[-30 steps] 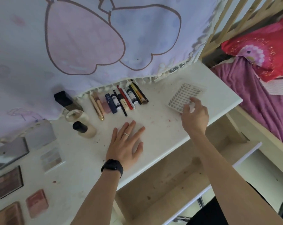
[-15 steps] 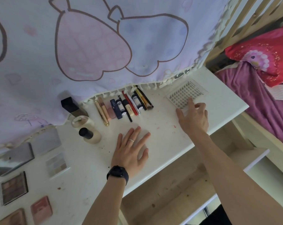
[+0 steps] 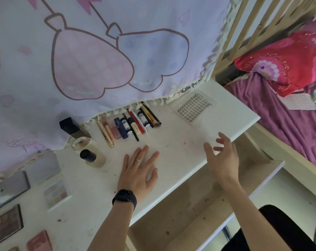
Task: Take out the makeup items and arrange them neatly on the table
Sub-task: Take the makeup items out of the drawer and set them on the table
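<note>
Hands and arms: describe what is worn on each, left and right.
The left hand wears a thin silvery ring on one finger, and a black wristband, perhaps a watch, circles its wrist. The right hand shows no ring or band. The left forearm and right forearm are both without sleeves.

Dim and flat overall, with a cool violet cast off the curtain (image 3: 99, 51). Brightest at the upper right of the frame, behind the slats (image 3: 253, 29). Only soft, faint shadows on the table (image 3: 171, 142), a little darker under the left hand (image 3: 137, 171) and beside the bottles (image 3: 92, 154). Mild motion blur on the right hand (image 3: 221, 158), mostly at the fingertips. Soft and smeared at the lower left around the palettes (image 3: 6, 223). Wide-angle bending along every edge, strongest at the right.
</note>
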Demonstrator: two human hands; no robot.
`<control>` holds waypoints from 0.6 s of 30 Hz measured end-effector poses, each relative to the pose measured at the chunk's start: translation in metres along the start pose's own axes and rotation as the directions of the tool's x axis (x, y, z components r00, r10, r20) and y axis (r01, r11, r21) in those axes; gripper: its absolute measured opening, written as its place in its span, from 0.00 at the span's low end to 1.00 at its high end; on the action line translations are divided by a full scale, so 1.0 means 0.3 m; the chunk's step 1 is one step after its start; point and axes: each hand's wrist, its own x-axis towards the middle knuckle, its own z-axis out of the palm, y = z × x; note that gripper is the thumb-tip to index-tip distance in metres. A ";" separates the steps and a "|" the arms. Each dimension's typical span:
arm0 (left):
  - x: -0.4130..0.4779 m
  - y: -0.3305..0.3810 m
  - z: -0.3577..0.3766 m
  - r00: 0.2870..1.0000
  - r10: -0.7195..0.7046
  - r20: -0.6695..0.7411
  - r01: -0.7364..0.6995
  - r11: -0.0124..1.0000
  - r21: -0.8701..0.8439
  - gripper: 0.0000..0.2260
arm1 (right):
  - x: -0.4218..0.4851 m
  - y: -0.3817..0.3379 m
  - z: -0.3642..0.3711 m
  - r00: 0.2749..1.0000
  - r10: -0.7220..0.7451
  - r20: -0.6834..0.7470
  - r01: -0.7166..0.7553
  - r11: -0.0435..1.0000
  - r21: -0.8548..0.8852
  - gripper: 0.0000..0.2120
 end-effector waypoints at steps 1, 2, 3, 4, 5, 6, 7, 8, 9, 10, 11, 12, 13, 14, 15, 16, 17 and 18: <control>0.001 0.003 -0.002 1.000 -0.008 0.007 0.008 1.000 0.005 0.26 | -0.074 0.050 -0.034 0.997 0.017 -0.077 -0.016 1.000 0.021 0.30; 0.004 0.006 -0.005 1.000 -0.015 0.007 0.015 1.000 0.008 0.26 | -0.141 0.100 -0.064 0.987 0.063 -0.151 -0.059 0.998 0.031 0.30; 0.003 0.011 -0.008 1.000 -0.018 0.006 0.018 1.000 0.007 0.26 | -0.205 0.154 -0.090 0.965 0.142 -0.219 -0.135 0.990 0.050 0.32; 0.002 0.016 -0.012 1.000 -0.020 0.004 0.020 1.000 0.005 0.26 | -0.255 0.210 -0.109 0.930 0.249 -0.270 -0.234 0.968 0.085 0.34; -0.001 0.019 -0.014 1.000 -0.023 0.002 0.023 1.000 0.001 0.27 | -0.293 0.261 -0.120 0.883 0.369 -0.290 -0.344 0.929 0.137 0.36; -0.005 0.021 -0.016 1.000 -0.026 0.001 0.026 1.000 -0.003 0.27 | -0.321 0.312 -0.122 0.827 0.492 -0.273 -0.453 0.869 0.197 0.37; -0.006 0.021 -0.018 1.000 -0.029 0.000 0.029 1.000 -0.006 0.27 | -0.338 0.352 -0.116 0.767 0.606 -0.213 -0.552 0.791 0.264 0.36; -0.008 0.022 -0.020 1.000 -0.028 -0.002 0.028 1.000 -0.006 0.27 | -0.352 0.383 -0.104 0.707 0.697 -0.118 -0.628 0.696 0.348 0.33; -0.008 0.023 -0.021 1.000 -0.026 -0.007 0.025 1.000 -0.008 0.26 | -0.360 0.406 -0.087 0.658 0.753 -0.002 -0.675 0.591 0.443 0.30; -0.008 0.024 -0.021 1.000 -0.023 -0.010 0.023 1.000 -0.010 0.26 | -0.367 0.422 -0.068 0.617 0.778 0.119 -0.707 0.481 0.519 0.28; -0.009 0.024 -0.021 1.000 -0.022 -0.009 0.022 1.000 -0.012 0.26 | -0.375 0.429 -0.049 0.586 0.780 0.219 -0.731 0.393 0.558 0.27; -0.009 0.023 -0.021 1.000 -0.023 -0.008 0.023 1.000 -0.018 0.26 | -0.380 0.429 -0.036 0.567 0.773 0.286 -0.750 0.341 0.567 0.29; -0.010 0.023 -0.020 1.000 -0.023 -0.005 0.023 0.999 -0.026 0.26 | -0.386 0.432 -0.026 0.556 0.765 0.325 -0.763 0.314 0.565 0.30; -0.011 0.023 -0.020 1.000 -0.022 -0.001 0.021 0.999 -0.033 0.26 | -0.390 0.440 -0.019 0.552 0.760 0.342 -0.768 0.303 0.565 0.31; -0.010 0.023 -0.018 1.000 -0.019 0.003 0.019 0.999 -0.037 0.25 | -0.396 0.446 -0.017 0.555 0.756 0.347 -0.764 0.298 0.572 0.32; -0.010 0.023 -0.017 1.000 -0.018 0.004 0.018 0.999 -0.038 0.25 | -0.401 0.453 -0.019 0.560 0.750 0.353 -0.757 0.289 0.586 0.33; -0.008 0.022 -0.016 1.000 -0.019 0.000 0.019 0.999 -0.036 0.24 | -0.403 0.457 -0.022 0.565 0.739 0.367 -0.750 0.275 0.601 0.33; -0.008 0.021 -0.014 1.000 -0.018 -0.004 0.018 0.999 -0.031 0.24 | -0.407 0.466 -0.024 0.563 0.731 0.386 -0.749 0.254 0.611 0.34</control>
